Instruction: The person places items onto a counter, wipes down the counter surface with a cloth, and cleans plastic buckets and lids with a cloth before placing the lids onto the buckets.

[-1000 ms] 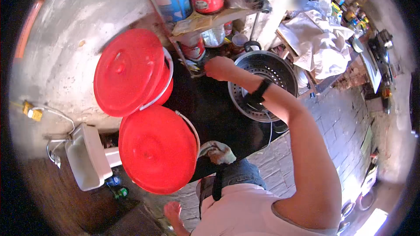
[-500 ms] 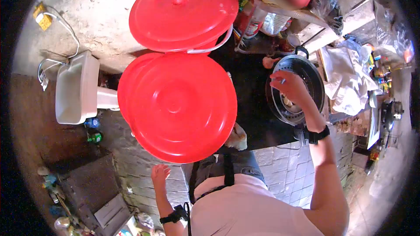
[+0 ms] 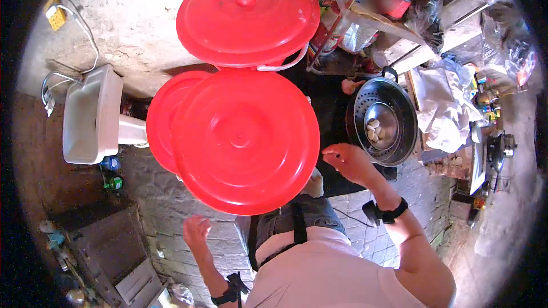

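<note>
My right hand [image 3: 351, 162] hangs half spread, fingers bent, just beside the edge of the front red lid [image 3: 245, 168]; I cannot tell whether they touch. That lid lies before me, overlapping another red round piece [image 3: 162, 120] at its left. My left hand [image 3: 196, 229] is loosely parted, lower, near the lid's far side. On the black table [image 3: 334, 111], the steamer pot [image 3: 405, 108] holds a metal bowl [image 3: 391, 117] with pale pieces [image 3: 374, 130]. On the shelf, the red container [image 3: 402, 3] is blurred, and I can't read the red-and-white tin [image 3: 330, 37].
</note>
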Tool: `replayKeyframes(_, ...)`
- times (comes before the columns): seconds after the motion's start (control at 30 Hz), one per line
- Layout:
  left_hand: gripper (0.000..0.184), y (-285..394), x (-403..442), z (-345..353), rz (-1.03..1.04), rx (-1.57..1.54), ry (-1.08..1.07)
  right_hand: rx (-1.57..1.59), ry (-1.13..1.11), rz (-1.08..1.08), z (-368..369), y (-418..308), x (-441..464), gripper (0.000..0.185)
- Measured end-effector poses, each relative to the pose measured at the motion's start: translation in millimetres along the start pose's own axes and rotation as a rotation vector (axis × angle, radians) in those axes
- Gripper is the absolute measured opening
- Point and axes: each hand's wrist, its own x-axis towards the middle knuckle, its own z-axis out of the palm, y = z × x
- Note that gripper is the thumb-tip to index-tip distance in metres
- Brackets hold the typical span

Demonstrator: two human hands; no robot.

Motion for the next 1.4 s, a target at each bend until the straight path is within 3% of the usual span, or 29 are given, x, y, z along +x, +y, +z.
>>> replayKeyframes(0.07, 0.043, 37, -4, 32, 0.143, 0.088, -0.02, -0.128, 0.051, -0.039, 12, 3, -9, 0.028)
replayKeyframes(0.13, 0.046, 70, -7, 61, 0.161, 0.089, -0.043, -0.085, 0.03, 0.025, 25, 6, -16, 0.027)
replayKeyframes(0.23, 0.05, 96, -3, 91, 0.167, 0.068, -0.086, -0.266, 0.182, -0.32, 49, 12, -26, 0.033)
replayKeyframes(0.3, 0.05, 101, 3, 99, 0.157, 0.054, -0.109, -0.304, 0.182, -0.353, 58, 4, -35, 0.035)
replayKeyframes(0.4, 0.049, 106, 14, 110, 0.122, -0.042, -0.258, -0.361, 0.173, -0.355, 73, -8, -40, 0.04)
replayKeyframes(0.5, 0.045, 119, 14, 128, 0.069, 0.067, -0.385, -0.339, 0.28, -0.346, 91, -4, -41, 0.036)
replayKeyframes(0.6, 0.043, 125, 24, 132, 0.061, -0.098, -0.629, -0.305, 0.425, -0.425, 109, 12, -27, 0.03)
replayKeyframes(0.67, 0.045, 128, 28, 126, 0.0, -0.193, -0.612, -0.232, 0.379, -0.426, 108, 19, -23, 0.024)
replayKeyframes(0.7, 0.045, 136, 28, 111, -0.003, -0.17, -0.627, -0.149, 0.464, -0.413, 102, 16, -22, 0.024)
replayKeyframes(0.77, 0.049, 158, 26, 67, 0.043, -0.148, -0.379, -0.052, 0.662, -0.249, 87, 5, -24, 0.036)
replayKeyframes(0.83, 0.051, 190, 6, 33, 0.246, -0.179, -0.445, 0.005, 0.778, -0.225, 70, -4, -13, 0.037)
replayKeyframes(0.87, 0.05, 209, 0, 19, 0.351, 0.009, -0.263, 0.023, 0.818, -0.229, 63, -6, -2, 0.037)
replayKeyframes(0.93, 0.05, 241, -16, 4, 0.467, 0.198, -0.073, -0.122, 0.826, -0.28, 58, -8, 31, 0.034)
replayKeyframes(0.97, 0.063, 250, -28, 2, 0.508, 0.109, 0.068, -0.113, 0.835, -0.285, 61, -4, 52, 0.034)
replayKeyframes(1.03, 0.069, 255, -22, -22, 0.572, -0.036, 0.092, -0.402, 0.876, -0.165, 77, 8, 95, 0.034)
replayKeyframes(1.07, 0.073, 257, -19, -35, 0.606, -0.107, 0.101, -0.397, 0.879, -0.172, 85, 4, 111, 0.034)
replayKeyframes(1.13, 0.07, 252, -3, -72, 0.503, -0.216, -0.038, -0.547, 1.106, -0.038, 105, -23, 140, 0.035)
replayKeyframes(1.17, 0.069, 248, 5, -86, 0.469, -0.249, -0.083, -0.541, 0.842, -0.1, 121, -44, 152, 0.034)
replayKeyframes(1.2, 0.057, 240, 14, -97, 0.578, 0.035, -0.037, -0.531, 0.575, -0.159, 140, -74, 156, 0.033)
replayKeyframes(1.23, 0.052, 237, 18, -104, 0.628, 0.175, -0.015, -0.069, 0.6, -0.206, 164, -111, 142, 0.028)
replayKeyframes(1.27, 0.047, 235, 21, -110, 0.678, 0.313, 0.014, -0.191, 0.408, -0.347, 203, -128, 149, 0.025)
replayKeyframes(1.33, 0.05, 232, 24, -111, 0.388, -0.302, -0.222, -0.219, -0.004, -0.414, 223, -174, 92, 0.014)
replayKeyframes(1.37, 0.05, 232, 24, -114, 0.391, -0.309, -0.228, -0.314, -0.124, -0.588, 248, -173, 88, 0.015)
replayKeyframes(1.4, 0.051, 232, 26, -117, 0.407, -0.203, -0.147, -0.42, -0.081, -0.866, 288, -150, 100, 0.021)
